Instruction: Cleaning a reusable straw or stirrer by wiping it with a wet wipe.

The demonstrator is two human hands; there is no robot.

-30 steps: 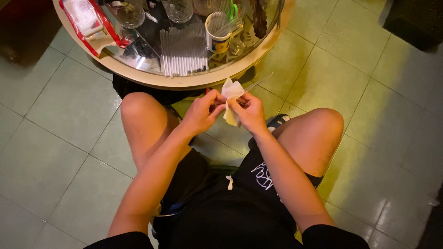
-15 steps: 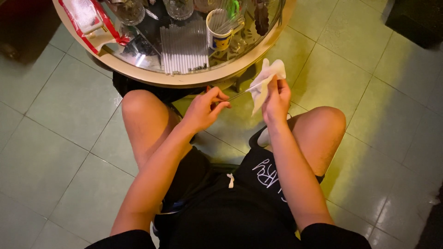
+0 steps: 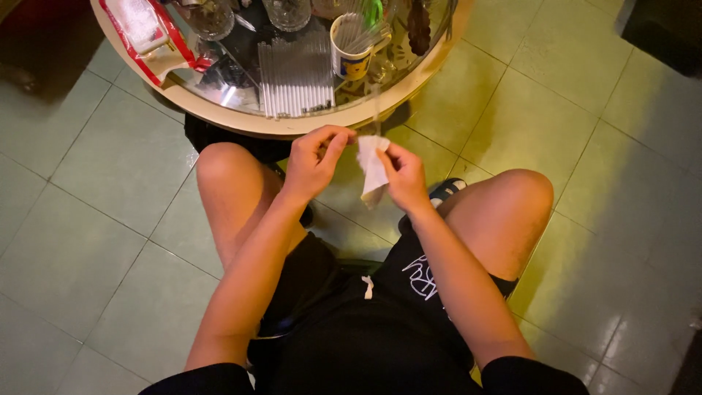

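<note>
Pale green floor tiles fill the view around a seated person in black shorts, knees apart before a round glass tabletop with a cream rim. Just off the near edge of that tabletop, above the gap between the knees, hangs a small piece of white paper, creased and slightly crumpled. Its long axis runs nearly up and down, the upper end toward the tabletop rim and the lower end drooping toward the floor, tilted a little to the left at the bottom. The right hand pinches the paper's upper right edge between thumb and fingertips, so its grip is closed on the sheet. The left hand sits just beside it, thumb and forefinger pressed together near the paper's top left corner; whether that pinch actually catches the paper or closes on something thin above it cannot be told. On the tabletop, near its front edge, lies a neat row of thin white sticks, their lengths pointing away from the person. Right of them stands a cup holding more sticks, and at the left edge lies a red and white packet. Drinking glasses stand at the far side.
</note>
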